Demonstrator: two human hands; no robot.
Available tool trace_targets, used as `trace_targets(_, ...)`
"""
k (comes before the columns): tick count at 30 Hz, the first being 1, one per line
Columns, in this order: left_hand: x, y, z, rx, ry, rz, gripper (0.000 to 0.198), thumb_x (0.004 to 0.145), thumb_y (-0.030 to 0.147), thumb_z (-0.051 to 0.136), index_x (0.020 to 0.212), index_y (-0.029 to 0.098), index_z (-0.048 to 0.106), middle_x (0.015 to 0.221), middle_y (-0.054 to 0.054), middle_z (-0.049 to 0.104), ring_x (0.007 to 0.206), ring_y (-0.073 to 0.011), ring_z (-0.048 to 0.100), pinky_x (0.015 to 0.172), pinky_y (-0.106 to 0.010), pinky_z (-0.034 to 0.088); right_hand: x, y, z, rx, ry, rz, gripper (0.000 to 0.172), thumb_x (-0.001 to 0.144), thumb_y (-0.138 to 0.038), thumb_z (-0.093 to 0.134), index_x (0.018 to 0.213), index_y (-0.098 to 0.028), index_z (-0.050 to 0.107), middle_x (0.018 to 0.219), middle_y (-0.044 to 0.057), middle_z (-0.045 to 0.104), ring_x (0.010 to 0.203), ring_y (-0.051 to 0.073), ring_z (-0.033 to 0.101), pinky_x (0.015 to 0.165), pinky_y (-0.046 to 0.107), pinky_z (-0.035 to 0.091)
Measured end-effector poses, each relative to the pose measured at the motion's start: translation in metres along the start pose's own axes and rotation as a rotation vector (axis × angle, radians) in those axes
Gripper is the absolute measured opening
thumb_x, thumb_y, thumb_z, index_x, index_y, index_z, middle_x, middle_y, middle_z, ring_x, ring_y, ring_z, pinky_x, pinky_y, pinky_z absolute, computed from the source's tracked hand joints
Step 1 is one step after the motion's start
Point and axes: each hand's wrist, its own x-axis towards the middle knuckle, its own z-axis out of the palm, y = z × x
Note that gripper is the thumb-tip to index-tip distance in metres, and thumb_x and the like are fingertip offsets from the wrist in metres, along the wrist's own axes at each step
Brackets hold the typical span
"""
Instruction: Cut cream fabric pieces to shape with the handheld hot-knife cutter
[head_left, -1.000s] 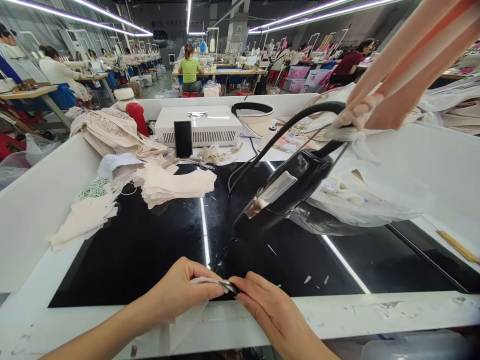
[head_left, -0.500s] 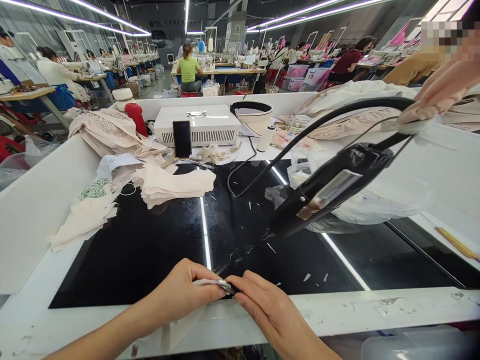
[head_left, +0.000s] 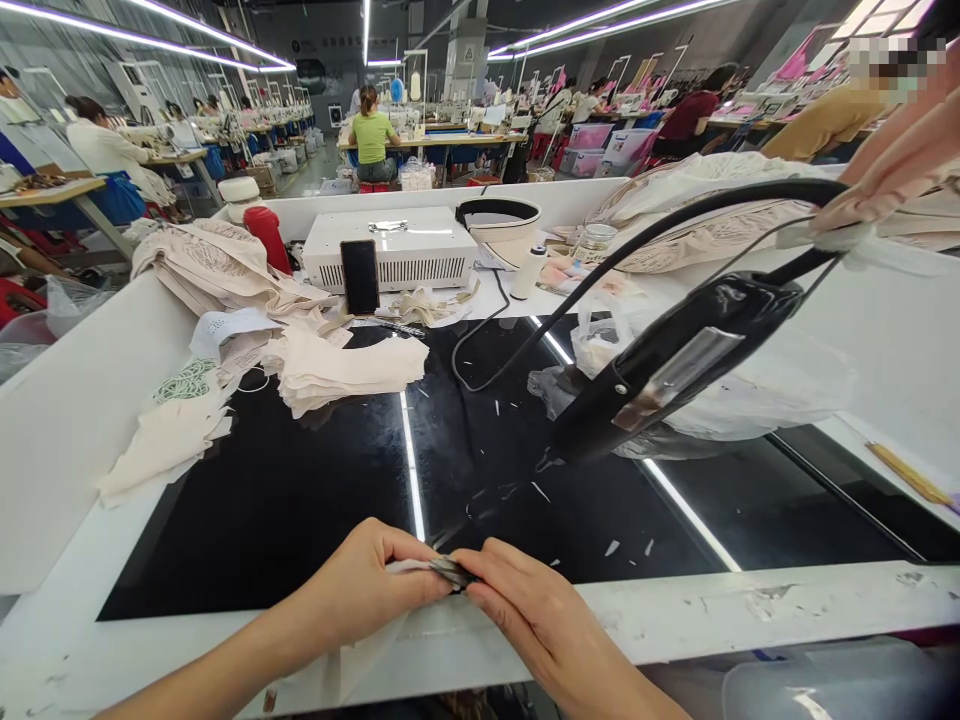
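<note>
Near the table's front edge, my left hand (head_left: 367, 575) is closed in a pinch on a small pale fabric piece (head_left: 407, 565). More thin pale cloth (head_left: 360, 655) hangs below that hand over the edge. My right hand (head_left: 529, 605) is closed around small scissors (head_left: 452, 572). Their metal blades lie against the left fingertips, at the fabric's edge; most of the handle is hidden in the right hand. Both hands almost touch. Beyond them, a black pen-shaped tool (head_left: 667, 365) hangs tilted on a thick black cable (head_left: 675, 205), its thin tip pointing down towards the black glossy tabletop (head_left: 300, 520).
A stack of beige fabric pieces (head_left: 352, 370) lies on the left. Behind stand a phone (head_left: 360, 278), a white metal box (head_left: 390, 248) and a round container (head_left: 499, 235). A clear plastic bag (head_left: 765, 390) lies right. Small white scraps (head_left: 613, 547) dot the black surface. Several people work behind.
The scissors' blades have turned slightly between my fingers. The hanging tool has swung a little to the right. My hands keep nearly the same place.
</note>
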Motion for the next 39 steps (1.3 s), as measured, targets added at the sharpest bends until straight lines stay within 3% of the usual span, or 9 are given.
trace_targets(17, 0.0, -0.003, 0.006, -0.007, -0.023, 0.005, 0.026, 0.084, 0.032, 0.066, 0.067, 0.014, 0.074, 0.058, 0.003, 0.042, 0.063, -0.0116, 0.033, 0.056, -0.026, 0.025, -0.004, 0.006, 0.011, -0.052, 0.084, -0.059, 0.044, 0.109, -0.041, 0.033, 0.105, -0.021, 0.072, 0.083, 0.006, 0.069, 0.071, 0.018, 0.068, 0.064, 0.029, 0.055)
trace_targets(20, 0.0, -0.003, 0.007, 0.0, -0.026, 0.002, 0.026, 0.085, 0.033, 0.066, 0.071, 0.014, 0.077, 0.058, 0.003, 0.051, 0.062, -0.0114, 0.038, 0.056, -0.024, 0.028, -0.01, 0.009, 0.015, -0.045, 0.126, -0.051, 0.04, 0.109, -0.04, 0.035, 0.112, -0.023, 0.072, 0.085, 0.005, 0.069, 0.073, 0.018, 0.069, 0.065, 0.028, 0.055)
trace_targets(22, 0.0, -0.001, 0.007, 0.0, -0.033, 0.004, 0.022, 0.085, 0.032, 0.067, 0.079, 0.016, 0.081, 0.066, 0.002, 0.065, 0.066, -0.0132, 0.05, 0.061, -0.023, 0.037, -0.016, 0.013, 0.015, -0.037, 0.16, -0.034, 0.037, 0.109, -0.038, 0.037, 0.117, -0.026, 0.07, 0.086, 0.004, 0.069, 0.076, 0.017, 0.071, 0.067, 0.027, 0.057)
trace_targets(24, -0.001, 0.0, 0.008, 0.004, -0.039, -0.012, 0.019, 0.084, 0.03, 0.07, 0.089, 0.019, 0.084, 0.084, 0.0, 0.077, 0.08, -0.0181, 0.064, 0.073, -0.024, 0.045, -0.024, 0.022, 0.012, -0.06, 0.218, -0.015, 0.036, 0.108, -0.037, 0.037, 0.119, -0.027, 0.069, 0.089, 0.003, 0.071, 0.081, 0.017, 0.073, 0.071, 0.026, 0.059)
trace_targets(27, -0.004, 0.001, 0.01, 0.049, -0.054, -0.057, 0.02, 0.082, 0.03, 0.073, 0.097, 0.025, 0.084, 0.099, 0.0, 0.08, 0.096, -0.0227, 0.071, 0.086, -0.026, 0.049, -0.038, 0.049, -0.001, -0.213, 0.334, 0.037, 0.035, 0.107, -0.037, 0.039, 0.126, -0.027, 0.068, 0.1, 0.006, 0.075, 0.092, 0.02, 0.075, 0.079, 0.028, 0.062)
trace_targets(30, -0.006, 0.001, 0.011, 0.13, -0.066, -0.032, 0.018, 0.084, 0.032, 0.072, 0.097, 0.028, 0.084, 0.095, 0.0, 0.079, 0.091, -0.0202, 0.071, 0.081, -0.024, 0.049, -0.049, 0.081, -0.02, -0.418, 0.379, 0.126, 0.037, 0.105, -0.041, 0.044, 0.13, -0.026, 0.065, 0.104, 0.007, 0.076, 0.093, 0.022, 0.077, 0.078, 0.03, 0.064)
trace_targets(33, -0.005, 0.0, 0.009, 0.242, -0.054, 0.067, 0.017, 0.085, 0.035, 0.073, 0.098, 0.032, 0.084, 0.087, -0.001, 0.073, 0.08, -0.0164, 0.066, 0.069, -0.022, 0.046, -0.049, 0.106, -0.032, -0.533, 0.397, 0.102, 0.043, 0.104, -0.046, 0.041, 0.132, -0.025, 0.066, 0.1, 0.009, 0.076, 0.087, 0.025, 0.076, 0.071, 0.032, 0.064)
trace_targets(37, 0.001, -0.003, 0.003, 0.235, -0.042, 0.211, 0.018, 0.086, 0.038, 0.077, 0.102, 0.034, 0.083, 0.087, -0.002, 0.07, 0.08, -0.0147, 0.064, 0.069, -0.02, 0.045, -0.035, 0.127, -0.033, -0.666, 0.474, 0.047, 0.047, 0.1, -0.052, 0.044, 0.132, -0.025, 0.067, 0.087, 0.01, 0.075, 0.074, 0.026, 0.073, 0.068, 0.036, 0.062)
trace_targets(39, 0.004, -0.003, -0.003, 0.223, -0.043, 0.272, 0.02, 0.089, 0.042, 0.075, 0.102, 0.03, 0.084, 0.083, -0.003, 0.072, 0.077, -0.0144, 0.064, 0.068, -0.02, 0.045, -0.028, 0.137, -0.032, -0.707, 0.538, 0.013, 0.046, 0.097, -0.053, 0.05, 0.132, -0.028, 0.067, 0.094, 0.011, 0.076, 0.077, 0.028, 0.073, 0.068, 0.038, 0.061)
